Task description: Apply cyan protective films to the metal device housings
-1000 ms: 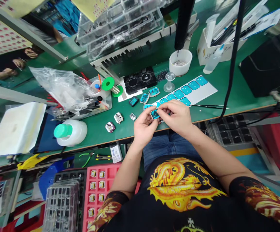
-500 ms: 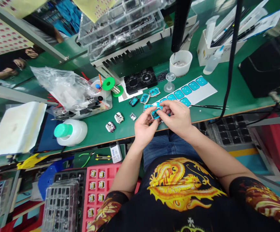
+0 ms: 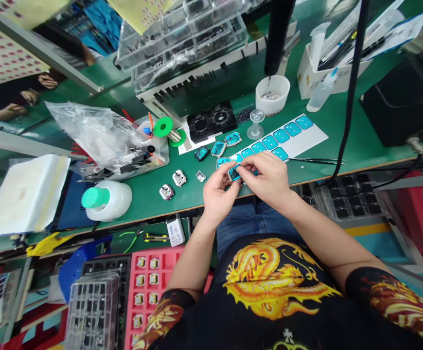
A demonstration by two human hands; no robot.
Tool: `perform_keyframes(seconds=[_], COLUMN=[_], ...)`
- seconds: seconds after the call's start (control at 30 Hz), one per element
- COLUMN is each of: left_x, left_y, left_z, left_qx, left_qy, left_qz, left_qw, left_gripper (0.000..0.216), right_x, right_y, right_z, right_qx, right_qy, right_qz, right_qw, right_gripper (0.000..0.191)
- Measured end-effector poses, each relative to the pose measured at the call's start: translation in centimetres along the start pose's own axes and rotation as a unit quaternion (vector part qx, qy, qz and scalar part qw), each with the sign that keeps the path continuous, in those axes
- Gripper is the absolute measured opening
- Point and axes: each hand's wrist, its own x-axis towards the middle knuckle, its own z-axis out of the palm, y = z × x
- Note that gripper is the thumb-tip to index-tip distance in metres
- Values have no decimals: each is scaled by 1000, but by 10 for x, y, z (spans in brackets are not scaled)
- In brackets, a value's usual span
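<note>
Near the front edge of the bench, my left hand (image 3: 220,193) grips a small square watch case (image 3: 234,173) with blue film across its face, held from the left and below. My right hand (image 3: 268,176) presses its thumb and fingertips against the right side of the same case and partly hides it. Behind my hands lies a white sheet (image 3: 315,131) with blue rounded-square stickers in rows. Several similar watch cases with blue inside, one of them dark (image 3: 202,153), lie just beyond. Two pale cases (image 3: 179,178) and a small metal part (image 3: 201,176) lie to the left.
Tweezers (image 3: 317,160) lie to the right. Further back are a black fixture (image 3: 211,120), a white cup (image 3: 274,95) under a hanging black tool (image 3: 277,39), a solder spool (image 3: 165,127) and a bottle with a green cap (image 3: 111,200). A red tray (image 3: 166,277) stands lower left. Another person's hands (image 3: 29,96) show far left.
My right fingertips have shifted slightly on the case, and its blue face tilts a little. The hanging black tool sits slightly further right. Otherwise little differs.
</note>
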Motion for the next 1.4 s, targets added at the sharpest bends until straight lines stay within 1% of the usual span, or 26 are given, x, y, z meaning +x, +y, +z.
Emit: perform_keyframes(seconds=[0.17,0.3,0.4,0.53,0.73,0.87,0.97,1.03,1.17,1.3,1.4], left_x=[0,1,2,5,14,17,19,19,19,20,19], left_y=[1,6,10,12,13,15,16,17,18,17,16], left_z=[1,1,1,-3,-10,-13,-15,-15,-14,-14,-13], left_qx=[-19,-45,-61,-83,-135,-147,-150,-153,-158,-156,-162], left_qy=[0,-2,-5,-15,-18,-25,-26,-25,-11,-9,-19], left_qz=[-15,-22,-34,-35,-55,-70,-71,-71,-85,-73,-68], left_qw=[1000,999,998,996,989,986,986,985,984,985,984], left_gripper=[44,44,44,45,49,51,51,51,53,52,51], right_x=[-2,-2,0,1,2,3,2,1,-4,-10,-14], right_y=[3,3,2,2,2,1,2,3,6,7,6], right_z=[1,0,-1,-1,-4,-7,-7,-7,-6,-9,-17], right_qx=[-5,-2,-7,-3,28,30,23,14,-17,-50,-36], right_qy=[-15,-10,-22,-28,-34,-60,-77,-73,-59,-53,-64], right_qz=[7,-7,-3,-1,-31,-29,-47,-59,-83,-117,-132], right_qw=[1000,1000,1000,1000,999,997,996,995,995,990,988], right_gripper=[9,7,6,8,13,19,28,30,28,29,20])
